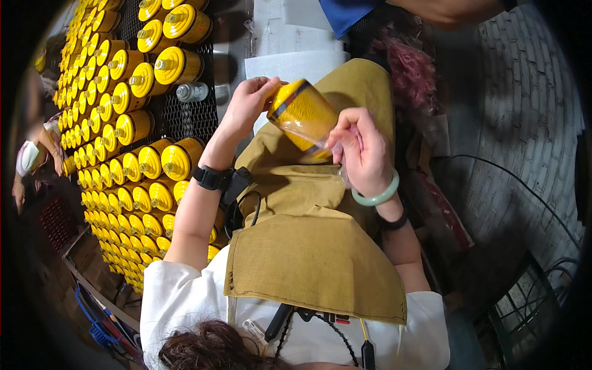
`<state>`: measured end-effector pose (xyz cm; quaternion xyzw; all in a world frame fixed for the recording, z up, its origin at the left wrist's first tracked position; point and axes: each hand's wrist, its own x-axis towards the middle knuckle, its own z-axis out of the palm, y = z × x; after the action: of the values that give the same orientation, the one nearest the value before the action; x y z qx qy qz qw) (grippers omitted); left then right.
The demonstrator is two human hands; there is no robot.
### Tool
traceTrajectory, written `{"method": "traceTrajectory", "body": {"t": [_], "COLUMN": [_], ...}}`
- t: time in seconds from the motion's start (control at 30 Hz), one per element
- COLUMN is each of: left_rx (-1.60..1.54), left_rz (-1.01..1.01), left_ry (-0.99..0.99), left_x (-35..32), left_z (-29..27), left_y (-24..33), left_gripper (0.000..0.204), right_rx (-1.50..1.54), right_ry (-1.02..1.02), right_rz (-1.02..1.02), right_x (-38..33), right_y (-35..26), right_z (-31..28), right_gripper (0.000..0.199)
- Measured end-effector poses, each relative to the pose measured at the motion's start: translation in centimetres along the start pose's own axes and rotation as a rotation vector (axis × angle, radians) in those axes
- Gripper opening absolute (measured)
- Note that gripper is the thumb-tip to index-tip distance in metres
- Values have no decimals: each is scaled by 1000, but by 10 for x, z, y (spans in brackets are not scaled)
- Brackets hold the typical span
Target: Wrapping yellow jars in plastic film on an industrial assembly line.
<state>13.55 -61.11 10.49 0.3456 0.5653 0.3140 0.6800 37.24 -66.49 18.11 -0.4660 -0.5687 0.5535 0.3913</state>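
Over my lap I hold a yellow canister (309,118) tilted, with a dark band round its upper part and clear plastic film (305,132) over its lower side. My left hand (251,103) grips its upper left end, thumb and fingers closed on it. At the lower right end, my right hand (362,148) pinches the loose edge of the film. Something pink shows between the right fingers, too small to name. The far side of the canister is hidden.
Rows of similar yellow canisters (179,161) with small knobs on top stand on a black mesh surface (185,117) at left. Among them is a small grey bottle (192,92). White foam (296,65), another person's arm (453,11) and reddish shredded material (410,71) lie beyond my lap.
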Motion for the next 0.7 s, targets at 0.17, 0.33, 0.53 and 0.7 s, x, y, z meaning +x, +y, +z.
{"method": "traceTrajectory", "body": {"t": [0.17,0.33,0.53,0.7], "left_rx": [-310,-536,-342,-302], "left_rz": [-32,-6,-46,3], "left_ry": [152,135,108,251], "left_x": [14,5,-1,-17], "left_z": [-21,-8,-8,-16], "left_y": [-33,-22,-24,-23], "left_gripper": [33,33,28,32], "right_rx": [-224,-779,967,932], "right_ry": [-321,176,726,246], "right_rz": [68,220,166,101], "right_x": [-19,1,29,11], "right_y": [30,86,15,41], "right_z": [-11,-44,-52,-100], "right_gripper": [15,35,53,31]}}
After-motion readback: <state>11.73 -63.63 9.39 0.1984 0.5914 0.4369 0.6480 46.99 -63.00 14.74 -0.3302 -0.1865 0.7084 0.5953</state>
